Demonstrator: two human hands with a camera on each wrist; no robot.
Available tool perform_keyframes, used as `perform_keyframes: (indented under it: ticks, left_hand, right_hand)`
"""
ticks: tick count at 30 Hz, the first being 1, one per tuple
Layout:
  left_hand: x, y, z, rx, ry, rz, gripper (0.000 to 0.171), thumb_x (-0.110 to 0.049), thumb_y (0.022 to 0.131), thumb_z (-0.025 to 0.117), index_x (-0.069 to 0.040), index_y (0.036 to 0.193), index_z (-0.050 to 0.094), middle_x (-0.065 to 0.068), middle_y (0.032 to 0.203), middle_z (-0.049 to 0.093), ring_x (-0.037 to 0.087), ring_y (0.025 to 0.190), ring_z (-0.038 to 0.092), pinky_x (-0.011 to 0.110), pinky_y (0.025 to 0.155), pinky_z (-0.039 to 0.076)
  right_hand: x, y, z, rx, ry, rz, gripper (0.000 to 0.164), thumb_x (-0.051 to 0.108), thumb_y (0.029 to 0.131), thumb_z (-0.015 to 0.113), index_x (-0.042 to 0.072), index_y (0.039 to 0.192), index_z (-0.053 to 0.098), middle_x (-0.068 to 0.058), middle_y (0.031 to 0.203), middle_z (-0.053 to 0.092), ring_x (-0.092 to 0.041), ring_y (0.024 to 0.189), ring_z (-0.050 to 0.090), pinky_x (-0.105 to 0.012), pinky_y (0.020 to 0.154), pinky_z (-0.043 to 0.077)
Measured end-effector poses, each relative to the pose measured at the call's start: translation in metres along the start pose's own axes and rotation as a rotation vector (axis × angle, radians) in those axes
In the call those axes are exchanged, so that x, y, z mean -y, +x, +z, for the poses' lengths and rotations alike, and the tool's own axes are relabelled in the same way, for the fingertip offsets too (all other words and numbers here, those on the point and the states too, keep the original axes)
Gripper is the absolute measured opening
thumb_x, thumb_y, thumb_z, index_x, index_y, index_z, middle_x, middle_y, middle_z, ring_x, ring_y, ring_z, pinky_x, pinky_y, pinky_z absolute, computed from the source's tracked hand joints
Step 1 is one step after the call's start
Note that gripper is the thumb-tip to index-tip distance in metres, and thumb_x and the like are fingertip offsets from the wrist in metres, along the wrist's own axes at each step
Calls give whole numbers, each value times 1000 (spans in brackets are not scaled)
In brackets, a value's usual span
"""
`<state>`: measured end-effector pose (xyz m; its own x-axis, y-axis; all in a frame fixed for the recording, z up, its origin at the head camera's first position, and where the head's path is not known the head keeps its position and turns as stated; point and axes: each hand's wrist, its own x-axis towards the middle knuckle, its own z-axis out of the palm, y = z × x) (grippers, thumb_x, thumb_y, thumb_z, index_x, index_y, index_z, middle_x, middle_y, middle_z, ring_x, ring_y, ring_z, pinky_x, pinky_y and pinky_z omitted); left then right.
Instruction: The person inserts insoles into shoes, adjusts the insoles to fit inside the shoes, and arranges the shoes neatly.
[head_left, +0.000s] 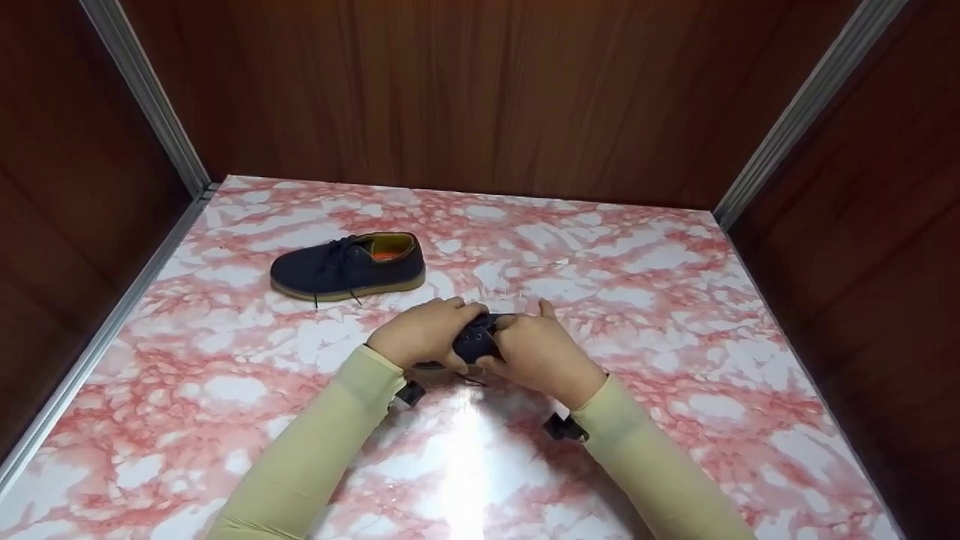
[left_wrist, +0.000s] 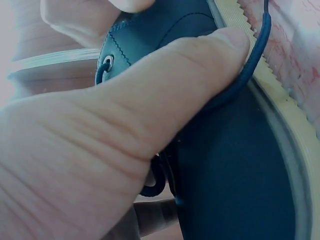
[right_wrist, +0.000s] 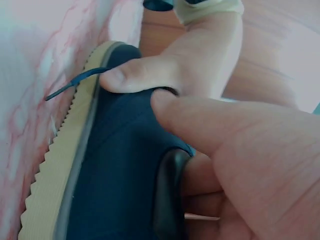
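Observation:
A navy blue lace-up shoe (head_left: 474, 343) with a tan sole sits on the marbled surface between both hands, its toe to the left. Over its lacing my left hand (head_left: 426, 335) grips it, the thumb along the near side and fingers across the far side. My right hand (head_left: 541, 354) holds the edge of the shoe's opening, thumb outside and fingers curled inside near the dark lining (right_wrist: 171, 187). A loose lace end (right_wrist: 75, 81) hangs past the left thumb over the ridged sole (left_wrist: 270, 65). Much of the shoe is hidden under the hands in the head view.
A matching navy shoe (head_left: 322, 271) stands farther back on the left, toe left, its orange insole showing. The red and white marbled surface (head_left: 660, 322) is bounded by brown wood-grain panels (head_left: 487, 97) with metal corner strips (head_left: 810, 105).

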<state>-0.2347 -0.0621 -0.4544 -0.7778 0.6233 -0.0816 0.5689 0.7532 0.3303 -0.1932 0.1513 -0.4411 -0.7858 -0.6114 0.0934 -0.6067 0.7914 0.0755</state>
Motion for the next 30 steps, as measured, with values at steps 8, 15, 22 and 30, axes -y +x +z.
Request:
perform_keyframes:
  ticks: [8, 15, 22, 30]
  left_hand:
    - [2, 0, 0, -3, -3, -5, 91, -42, 80, 99, -20, 156, 54, 13, 139, 68, 34, 120, 71, 55, 106, 59]
    - [3, 0, 0, 15, 5, -20, 95, -43, 82, 98, -19, 160, 51, 13, 146, 66, 35, 127, 70, 55, 109, 57]
    - [3, 0, 0, 7, 7, -22, 94, -43, 82, 98, -20, 160, 51, 12, 147, 65, 34, 128, 69, 54, 110, 56]
    - [3, 1, 1, 17, 14, -24, 94, -43, 82, 98, -20, 160, 50, 13, 146, 65, 35, 127, 69, 54, 110, 56]
  right_hand:
    - [0, 1, 6, -7, -6, 101, 56, 62, 97, 75, 8, 104, 85, -6, 126, 81, -38, 131, 57, -83, 113, 35]
    - [-8, 0, -1, 104, -24, 240, 71, 81, 93, 65, 12, 89, 84, -15, 112, 83, -46, 137, 62, -93, 119, 15]
    - [-6, -2, -7, 138, -50, 270, 76, 85, 92, 60, 13, 94, 86, -13, 107, 83, -41, 125, 67, -93, 118, 17]
    - [1, -4, -7, 177, -37, 298, 76, 82, 92, 64, 11, 108, 85, -16, 113, 82, -44, 120, 67, -93, 118, 17]
